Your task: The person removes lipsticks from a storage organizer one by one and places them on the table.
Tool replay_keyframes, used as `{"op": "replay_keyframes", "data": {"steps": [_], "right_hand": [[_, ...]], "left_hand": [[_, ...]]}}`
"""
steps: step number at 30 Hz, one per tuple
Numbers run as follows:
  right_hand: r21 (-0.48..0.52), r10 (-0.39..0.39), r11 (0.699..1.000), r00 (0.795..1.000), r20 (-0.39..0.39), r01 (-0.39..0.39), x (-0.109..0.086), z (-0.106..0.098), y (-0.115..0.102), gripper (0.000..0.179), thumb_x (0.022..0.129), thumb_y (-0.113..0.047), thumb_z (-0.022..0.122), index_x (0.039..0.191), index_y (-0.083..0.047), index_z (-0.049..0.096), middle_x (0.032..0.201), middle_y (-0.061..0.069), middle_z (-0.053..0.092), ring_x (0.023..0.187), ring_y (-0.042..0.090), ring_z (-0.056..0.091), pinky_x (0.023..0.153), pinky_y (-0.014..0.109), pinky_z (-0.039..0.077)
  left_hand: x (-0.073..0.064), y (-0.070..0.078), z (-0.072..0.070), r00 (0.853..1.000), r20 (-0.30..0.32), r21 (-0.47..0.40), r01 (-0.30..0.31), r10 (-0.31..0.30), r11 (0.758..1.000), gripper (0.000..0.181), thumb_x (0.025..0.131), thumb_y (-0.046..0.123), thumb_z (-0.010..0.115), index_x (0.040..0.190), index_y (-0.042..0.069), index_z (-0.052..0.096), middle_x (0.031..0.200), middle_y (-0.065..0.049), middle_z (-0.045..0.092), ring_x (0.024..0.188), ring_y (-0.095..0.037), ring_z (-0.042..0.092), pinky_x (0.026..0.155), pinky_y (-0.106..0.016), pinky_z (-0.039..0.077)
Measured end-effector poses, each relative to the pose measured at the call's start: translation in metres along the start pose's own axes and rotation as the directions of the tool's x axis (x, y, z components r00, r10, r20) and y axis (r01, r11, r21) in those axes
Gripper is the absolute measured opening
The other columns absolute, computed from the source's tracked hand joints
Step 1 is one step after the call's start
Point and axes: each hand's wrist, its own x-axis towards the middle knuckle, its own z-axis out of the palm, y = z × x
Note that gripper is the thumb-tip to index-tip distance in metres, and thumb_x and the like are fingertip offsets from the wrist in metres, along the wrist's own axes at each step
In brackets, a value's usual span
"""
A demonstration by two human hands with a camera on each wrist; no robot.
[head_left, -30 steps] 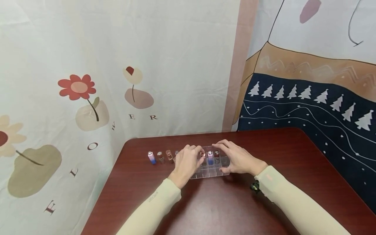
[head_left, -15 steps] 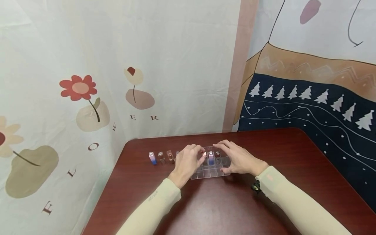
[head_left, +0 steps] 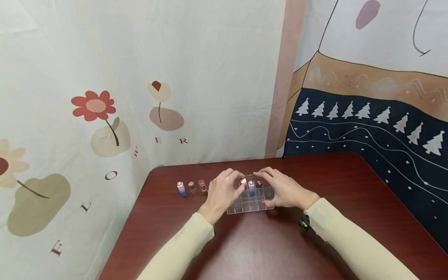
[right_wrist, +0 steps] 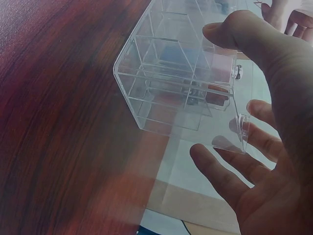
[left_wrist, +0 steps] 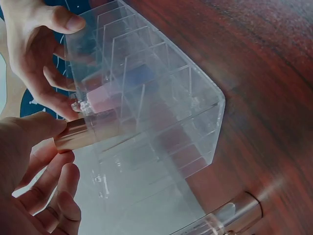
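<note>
My left hand [head_left: 221, 191] pinches a shiny rose-gold lipstick tube [left_wrist: 78, 134] between thumb and fingers. The tube's lower part is inside a slot of the clear plastic lipstick organizer [head_left: 250, 207]. Around the organizer's right end is my right hand [head_left: 286, 189], thumb at the near side and fingers at the far side. Beside the pinched tube, a pink-and-blue lipstick [head_left: 251, 189] stands in the back row, and a dark red one [head_left: 259, 188] is right of it. The left hand covers the organizer's left back part in the head view.
Left of the organizer, a pink-and-blue lipstick [head_left: 181, 189], a silver-topped clear tube [head_left: 192, 188] and a rose-gold clear tube [head_left: 203, 187] stand in a line on the red-brown table [head_left: 252, 245]. Printed curtains [head_left: 217, 85] hang behind the table.
My left hand has risen very slightly, showing a little more of the tube's top. The right hand and the organizer have stayed in place.
</note>
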Motion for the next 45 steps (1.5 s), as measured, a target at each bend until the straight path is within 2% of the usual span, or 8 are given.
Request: {"op": "replay_keyframes", "data": {"steps": [13,27,34,35,38,41,42,45], "right_hand": [[0.003,0.001,1.0,1.0,-0.004,-0.001,-0.002,0.003,0.001,0.103,0.082,-0.033,0.105,0.171,-0.015,0.055,0.163,0.01,0.06,0.141,0.031,0.065,0.116,0.058,0.065],[-0.002,0.006,1.0,1.0,-0.012,-0.006,-0.002,0.003,0.004,0.104,0.081,-0.033,0.106,0.171,-0.016,0.056,0.163,0.008,0.061,0.141,0.03,0.065,0.114,0.057,0.065],[-0.005,0.0,1.0,1.0,-0.012,0.0,-0.001,0.003,0.003,0.103,0.082,-0.033,0.106,0.171,-0.016,0.056,0.163,0.008,0.061,0.142,0.03,0.065,0.115,0.057,0.065],[-0.005,-0.001,1.0,1.0,-0.013,0.001,-0.001,0.003,0.003,0.103,0.082,-0.033,0.106,0.171,-0.016,0.056,0.163,0.008,0.061,0.142,0.03,0.065,0.115,0.057,0.065],[-0.006,-0.004,1.0,1.0,-0.014,0.004,-0.001,0.002,0.002,0.103,0.081,-0.033,0.106,0.17,-0.015,0.056,0.163,0.008,0.061,0.142,0.03,0.065,0.116,0.056,0.065],[-0.012,-0.007,1.0,1.0,-0.013,0.006,0.0,0.002,0.001,0.103,0.081,-0.033,0.105,0.17,-0.015,0.056,0.163,0.008,0.061,0.142,0.03,0.066,0.115,0.056,0.065],[-0.014,-0.008,1.0,1.0,-0.013,0.007,-0.001,0.002,0.001,0.103,0.081,-0.033,0.105,0.17,-0.015,0.056,0.163,0.008,0.061,0.142,0.03,0.065,0.115,0.056,0.065],[-0.02,-0.011,1.0,1.0,-0.014,0.011,-0.001,0.003,0.001,0.104,0.081,-0.033,0.105,0.171,-0.015,0.056,0.163,0.009,0.061,0.143,0.031,0.065,0.115,0.056,0.065]], "left_hand": [[-0.006,-0.001,-0.014,0.998,-0.042,-0.063,-0.041,0.039,0.997,0.021,0.094,0.021,0.097,0.112,0.019,0.087,0.107,0.001,0.084,0.086,-0.017,0.074,0.069,-0.036,0.065],[-0.009,-0.011,-0.032,0.98,-0.173,-0.125,-0.119,0.097,0.985,0.022,0.089,0.006,0.095,0.108,0.013,0.085,0.104,-0.001,0.082,0.087,-0.018,0.072,0.069,-0.031,0.063],[-0.014,-0.025,-0.032,0.957,-0.259,-0.183,-0.184,0.133,0.966,0.022,0.092,0.004,0.087,0.111,0.015,0.084,0.106,0.002,0.08,0.096,-0.015,0.076,0.076,-0.03,0.065],[-0.015,-0.038,-0.017,0.947,-0.286,-0.2,-0.208,0.146,0.957,0.02,0.096,0.009,0.085,0.114,0.017,0.084,0.109,0.004,0.08,0.1,-0.014,0.076,0.082,-0.028,0.065],[-0.018,-0.044,-0.018,0.937,-0.311,-0.223,-0.232,0.156,0.947,0.02,0.098,0.011,0.082,0.117,0.018,0.083,0.11,0.004,0.079,0.101,-0.014,0.075,0.086,-0.026,0.063],[-0.019,-0.045,-0.025,0.942,-0.298,-0.225,-0.226,0.154,0.948,0.021,0.097,0.007,0.082,0.116,0.014,0.083,0.109,0.001,0.079,0.096,-0.015,0.073,0.082,-0.026,0.061],[-0.018,-0.035,-0.042,0.951,-0.274,-0.215,-0.204,0.141,0.955,0.023,0.093,0.002,0.083,0.114,0.012,0.083,0.106,-0.002,0.078,0.092,-0.016,0.071,0.077,-0.027,0.06],[-0.02,-0.033,-0.053,0.965,-0.237,-0.2,-0.161,0.111,0.966,0.028,0.088,-0.004,0.085,0.113,0.009,0.083,0.105,-0.005,0.079,0.087,-0.016,0.069,0.073,-0.028,0.06]]}}
